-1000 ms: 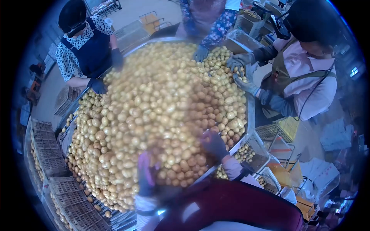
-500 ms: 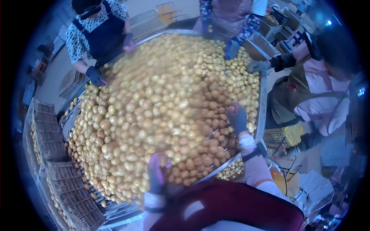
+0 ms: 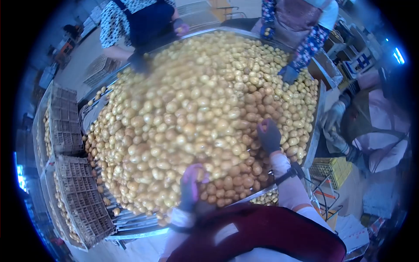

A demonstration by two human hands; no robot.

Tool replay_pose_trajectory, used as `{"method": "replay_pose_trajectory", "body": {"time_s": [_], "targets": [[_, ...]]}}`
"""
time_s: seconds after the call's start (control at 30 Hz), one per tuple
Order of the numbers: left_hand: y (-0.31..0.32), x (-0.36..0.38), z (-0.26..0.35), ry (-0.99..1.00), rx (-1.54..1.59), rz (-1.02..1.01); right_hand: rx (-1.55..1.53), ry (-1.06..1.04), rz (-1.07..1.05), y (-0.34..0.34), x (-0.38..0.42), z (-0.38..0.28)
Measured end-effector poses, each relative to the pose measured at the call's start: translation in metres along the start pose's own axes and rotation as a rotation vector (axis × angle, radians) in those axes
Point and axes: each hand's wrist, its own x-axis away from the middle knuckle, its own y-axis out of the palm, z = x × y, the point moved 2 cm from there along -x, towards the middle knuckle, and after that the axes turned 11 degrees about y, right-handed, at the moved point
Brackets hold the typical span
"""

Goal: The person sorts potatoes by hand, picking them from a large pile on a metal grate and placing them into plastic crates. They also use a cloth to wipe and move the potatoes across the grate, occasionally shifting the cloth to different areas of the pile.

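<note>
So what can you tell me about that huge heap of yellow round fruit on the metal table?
The heap of small yellow-golden round fruit fills a big round metal table with a raised rim, mounded highest in the middle. Fruit nearest the wearer looks browner, in shade. The wearer's gloved left hand and gloved right hand both rest on it. Co-workers' gloved hands reach in from the far edge. Some fruit has spilled onto the slatted rack at lower left.

I see a pale concrete floor [image 3: 83, 70] beyond the table, lit by daylight. Grey slatted plastic crates [image 3: 65, 126] line the left edge. A yellow plastic crate [image 3: 329, 167] sits low at right, near a bright bluish lamp [image 3: 398, 56].
</note>
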Motion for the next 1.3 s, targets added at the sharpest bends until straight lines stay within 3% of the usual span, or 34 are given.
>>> {"method": "replay_pose_trajectory", "body": {"time_s": [0.03, 0.13, 0.23, 0.27, 0.3, 0.37, 0.4, 0.43, 0.53, 0.6, 0.67, 0.73, 0.8, 0.83, 0.93, 1.03, 1.13, 1.23, 1.3], "targets": [[0.005, -0.001, 0.001, 0.021, -0.059, 0.016, -0.023, -0.081, -0.022, 0.001, 0.008, -0.015], [-0.004, 0.004, -0.012, 0.009, -0.041, 0.034, 0.242, -0.609, -0.029, 0.059, 0.031, -0.006], [-0.019, -0.003, -0.025, 0.057, -0.232, -0.024, 0.405, -0.4, -0.35, 0.065, 0.021, -0.016], [-0.016, 0.001, -0.018, 0.009, -0.124, 0.008, 0.411, -0.335, -0.425, 0.067, 0.015, -0.009], [-0.004, 0.002, -0.004, -0.037, -0.012, 0.034, 0.422, -0.46, -0.411, 0.059, 0.013, -0.017], [0.005, 0.003, 0.019, -0.166, 0.103, 0.082, 0.468, -0.41, -0.541, 0.043, 0.008, -0.033], [-0.001, 0.002, 0.027, -0.104, 0.076, 0.069, 0.494, -0.378, -0.606, 0.033, 0.007, -0.04], [-0.009, 0.001, 0.034, -0.045, 0.049, 0.055, 0.33, -0.375, -0.583, 0.022, 0.009, -0.041], [-0.041, -0.008, 0.058, 0.14, -0.017, 0.025, -0.201, -0.042, -0.542, 0.005, 0.017, -0.042], [-0.066, -0.02, 0.09, 0.274, -0.509, 0.119, -0.199, -0.402, -0.424, -0.007, 0.041, -0.078], [-0.076, -0.032, 0.106, 0.2, -0.627, 0.22, -0.173, -0.764, -0.37, -0.004, 0.068, -0.113], [-0.099, -0.042, 0.086, 0.41, -0.947, 0.129, 0.095, -0.758, -0.594, -0.008, 0.097, -0.155], [-0.096, -0.043, 0.08, 0.542, -1.151, 0.004, 0.226, -0.851, -0.536, 0.034, 0.112, -0.144], [-0.086, -0.048, 0.079, 0.54, -1.636, -0.141, 0.293, -0.903, -0.509, 0.053, 0.115, -0.136], [-0.082, -0.051, 0.068, 0.632, -1.74, -0.175, 0.258, -0.962, -0.528, 0.071, 0.108, -0.132], [-0.078, -0.065, 0.057, 0.575, -1.78, -0.195, 0.385, -0.981, -0.532, 0.073, 0.107, -0.135], [-0.088, -0.073, 0.044, 0.603, -1.775, -0.176, 0.066, -0.956, -0.47, 0.067, 0.101, -0.117], [-0.079, -0.057, 0.07, 0.526, -1.562, -0.138, -0.389, -0.678, -0.414, 0.068, 0.101, -0.098], [-0.083, -0.05, 0.08, 0.409, -1.298, -0.068, -0.497, -0.134, -0.668, 0.049, 0.114, -0.082]]}}
